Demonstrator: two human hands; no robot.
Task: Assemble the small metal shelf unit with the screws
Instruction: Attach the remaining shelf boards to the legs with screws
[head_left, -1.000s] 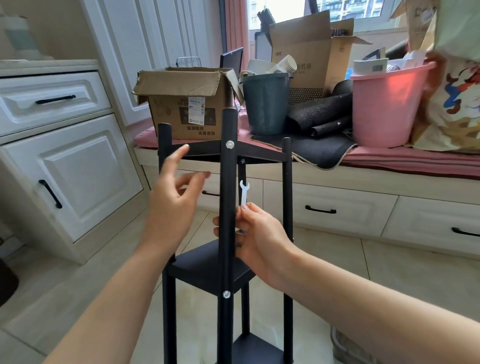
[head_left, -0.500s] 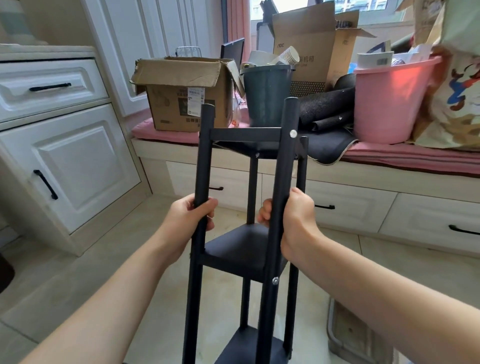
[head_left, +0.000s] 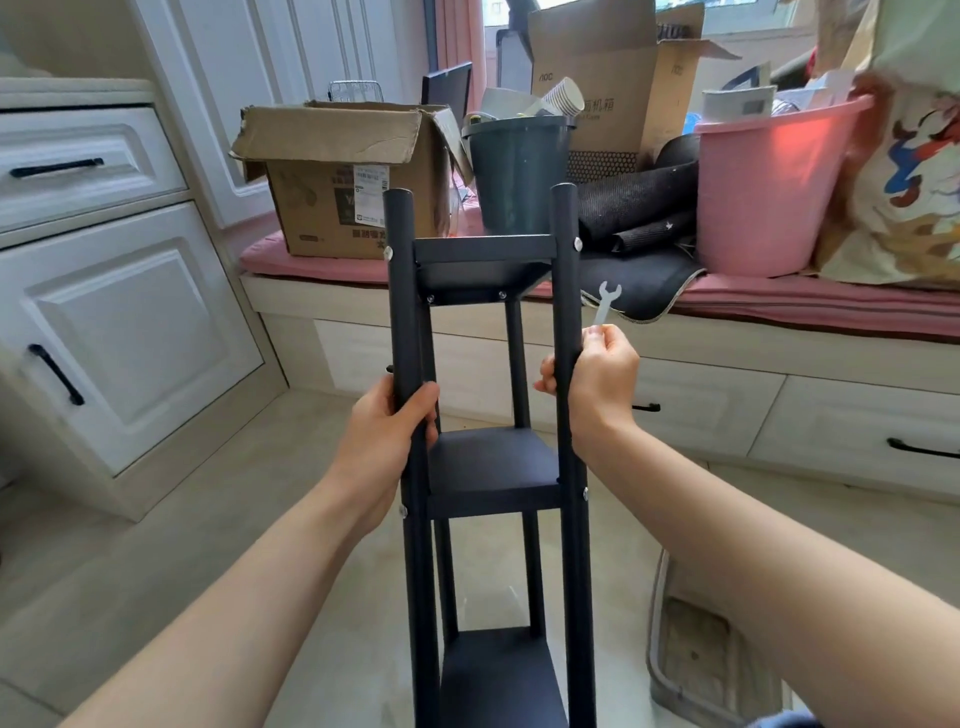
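A tall black shelf unit (head_left: 493, 467) stands upright on the tiled floor (head_left: 156, 561), right in front of the person and just short of the window bench (head_left: 779, 306). It has three shelves between four round posts, with silver screw heads showing where the shelves meet the near posts.

The left hand (head_left: 387, 441) grips the near left post between the top and middle shelves, fingers curled round the front and thumb on the near side. The right hand (head_left: 597, 384) is wrapped round the near right post at about the same height, its fingertips (head_left: 545, 379) showing on the inner side of the post. The same hand pinches a small flat wrench (head_left: 605, 301) between thumb and forefinger, and the wrench sticks up beside the post with its open end on top.

On the bench's pink cushion behind the shelf sit an open cardboard box (head_left: 343, 176), a dark green bucket (head_left: 519, 171) stuffed with paper cups, some rolled black mats (head_left: 639, 208), a pink bucket (head_left: 763, 192) and a cartoon-printed bag (head_left: 909, 171). A taller cardboard box (head_left: 613, 78) stands further back by the window. White cabinets with black handles (head_left: 104, 312) line the left wall.
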